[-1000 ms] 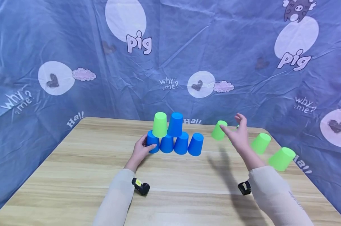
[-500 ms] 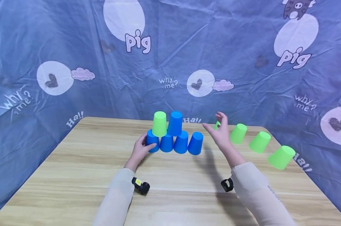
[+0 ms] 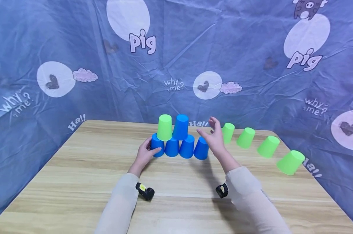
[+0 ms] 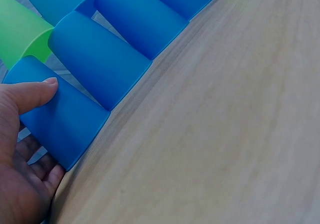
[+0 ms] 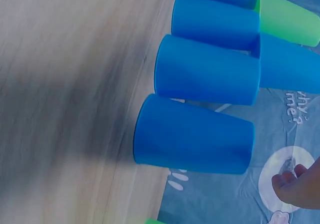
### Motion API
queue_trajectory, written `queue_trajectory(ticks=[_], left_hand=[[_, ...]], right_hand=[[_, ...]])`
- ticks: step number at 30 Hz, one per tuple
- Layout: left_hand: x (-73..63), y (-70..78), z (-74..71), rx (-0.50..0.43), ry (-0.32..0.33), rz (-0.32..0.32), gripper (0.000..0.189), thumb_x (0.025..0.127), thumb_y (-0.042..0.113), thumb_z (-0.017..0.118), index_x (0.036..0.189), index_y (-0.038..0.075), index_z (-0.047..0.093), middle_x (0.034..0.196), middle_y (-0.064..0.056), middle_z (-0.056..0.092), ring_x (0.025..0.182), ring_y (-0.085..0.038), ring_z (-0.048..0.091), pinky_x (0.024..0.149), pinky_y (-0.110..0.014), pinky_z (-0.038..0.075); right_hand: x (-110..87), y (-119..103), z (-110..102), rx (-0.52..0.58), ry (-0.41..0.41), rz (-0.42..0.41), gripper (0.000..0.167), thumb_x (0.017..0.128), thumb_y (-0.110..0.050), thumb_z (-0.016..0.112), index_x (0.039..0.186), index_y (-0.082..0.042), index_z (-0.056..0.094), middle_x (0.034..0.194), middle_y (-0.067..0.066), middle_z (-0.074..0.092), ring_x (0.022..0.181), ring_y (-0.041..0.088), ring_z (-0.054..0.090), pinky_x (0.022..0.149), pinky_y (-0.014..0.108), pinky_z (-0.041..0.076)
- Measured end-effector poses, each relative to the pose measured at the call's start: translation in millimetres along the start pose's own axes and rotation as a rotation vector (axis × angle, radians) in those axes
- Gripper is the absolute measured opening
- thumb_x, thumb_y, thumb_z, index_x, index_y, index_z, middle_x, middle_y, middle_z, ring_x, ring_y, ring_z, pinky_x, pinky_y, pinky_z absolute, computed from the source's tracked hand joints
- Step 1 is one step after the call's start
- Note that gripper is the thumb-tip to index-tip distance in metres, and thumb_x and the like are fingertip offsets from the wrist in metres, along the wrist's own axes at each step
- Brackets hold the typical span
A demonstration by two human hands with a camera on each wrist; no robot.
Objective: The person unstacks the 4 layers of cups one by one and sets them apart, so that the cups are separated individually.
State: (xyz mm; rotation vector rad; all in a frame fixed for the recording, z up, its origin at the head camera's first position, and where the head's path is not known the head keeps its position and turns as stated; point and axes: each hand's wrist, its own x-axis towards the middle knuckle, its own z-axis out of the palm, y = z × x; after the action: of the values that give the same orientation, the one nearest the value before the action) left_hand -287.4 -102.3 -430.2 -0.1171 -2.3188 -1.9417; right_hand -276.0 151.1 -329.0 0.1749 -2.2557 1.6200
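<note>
Upside-down blue cups stand in a row on the table [image 3: 170, 201]. My left hand [image 3: 143, 156] holds the leftmost blue cup [image 3: 157, 143], its thumb across the near side and its fingers round the outer side, as the left wrist view shows. Above the row sit a green cup [image 3: 164, 127] and, beside it, a blue cup [image 3: 181, 127], both upside down. At the row's right end, my right hand [image 3: 216, 139] hovers with fingers spread, overlapping the edge of the rightmost blue cup [image 3: 200, 149]. In the right wrist view this cup [image 5: 192, 136] stands free of the fingers.
Several upside-down green cups stand in a slanting line to the right, from one just behind my right hand [image 3: 228, 133] to the nearest one [image 3: 291, 162]. A blue printed cloth [image 3: 176, 58] hangs behind the table's far edge.
My right hand has moved left from among the green cups to the rightmost blue cup, and more green cups show. My left hand stays on its cup.
</note>
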Motion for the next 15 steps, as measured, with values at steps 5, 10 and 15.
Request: queue_trajectory(ticks=[5,10,15], left_hand=[[0.2,1.1,-1.0,0.004,-0.006,-0.010,0.059,0.078,0.015,0.064,0.130,0.009,0.036,0.130,-0.013,0.037,0.119,-0.027,0.032,0.097,-0.042,0.025],[-0.7,2.4,-0.6,-0.001,-0.003,-0.006,0.059,0.078,0.015,0.064,0.130,0.008,0.036,0.131,-0.015,0.036,0.119,-0.029,0.031,0.097,-0.043,0.025],[-0.9,2.8,0.0,-0.003,0.001,0.000,0.060,0.078,0.014,0.064,0.131,0.008,0.036,0.131,-0.015,0.036,0.119,-0.029,0.031,0.097,-0.043,0.025]], right_hand=[[1.6,0.4,9.5,0.015,-0.051,0.026,0.064,0.079,-0.021,0.063,0.131,-0.008,0.027,0.129,0.013,0.035,0.119,0.027,0.031,0.096,0.043,0.027],[4.2,1.0,18.3,0.005,-0.110,0.046,0.063,0.080,-0.024,0.062,0.131,-0.009,0.029,0.128,0.013,0.037,0.117,0.027,0.033,0.095,0.042,0.029],[6.7,-1.0,25.7,-0.002,-0.138,0.061,0.063,0.080,-0.024,0.062,0.131,-0.007,0.029,0.127,0.013,0.038,0.116,0.027,0.035,0.095,0.042,0.029]])
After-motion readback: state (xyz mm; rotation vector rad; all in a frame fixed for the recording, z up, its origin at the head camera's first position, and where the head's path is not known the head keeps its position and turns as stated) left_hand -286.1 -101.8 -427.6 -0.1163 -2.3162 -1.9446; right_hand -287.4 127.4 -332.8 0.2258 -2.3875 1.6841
